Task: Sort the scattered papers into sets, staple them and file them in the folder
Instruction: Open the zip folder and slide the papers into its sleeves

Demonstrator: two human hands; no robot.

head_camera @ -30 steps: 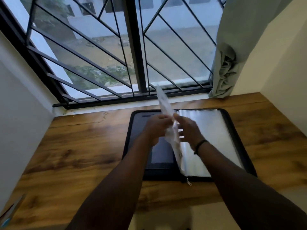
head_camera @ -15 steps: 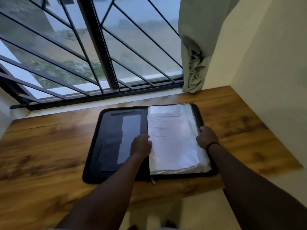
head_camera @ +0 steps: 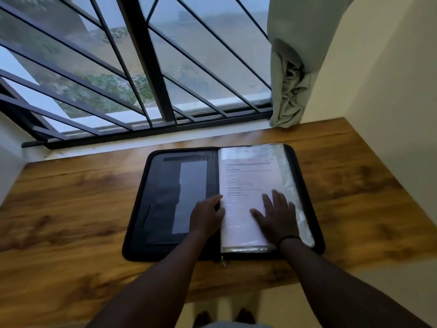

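A black zip folder (head_camera: 151, 185) lies open on the wooden desk (head_camera: 71, 221). Its right half holds clear plastic sleeves, and the top sleeve carries a printed paper (head_camera: 246, 181). My right hand (head_camera: 276, 218) lies flat on the lower part of that sleeve, fingers spread and straight. My left hand (head_camera: 205, 216) rests on the folder's spine at the sleeve's left edge, fingers loosely bent, its thumb touching the sleeve. The folder's left half shows dark inner pockets. No loose papers or stapler are in view.
A barred window (head_camera: 142, 79) runs along the desk's far edge. A grey-green curtain (head_camera: 293, 79) hangs bunched at the far right corner. Walls close in the desk on both sides. My feet (head_camera: 224, 318) show below the desk's near edge.
One second ago both hands held a plastic sleeve upright. The sleeve now lies flat on the right half. My right hand moved from the folder's right edge onto the sleeve and opened flat.
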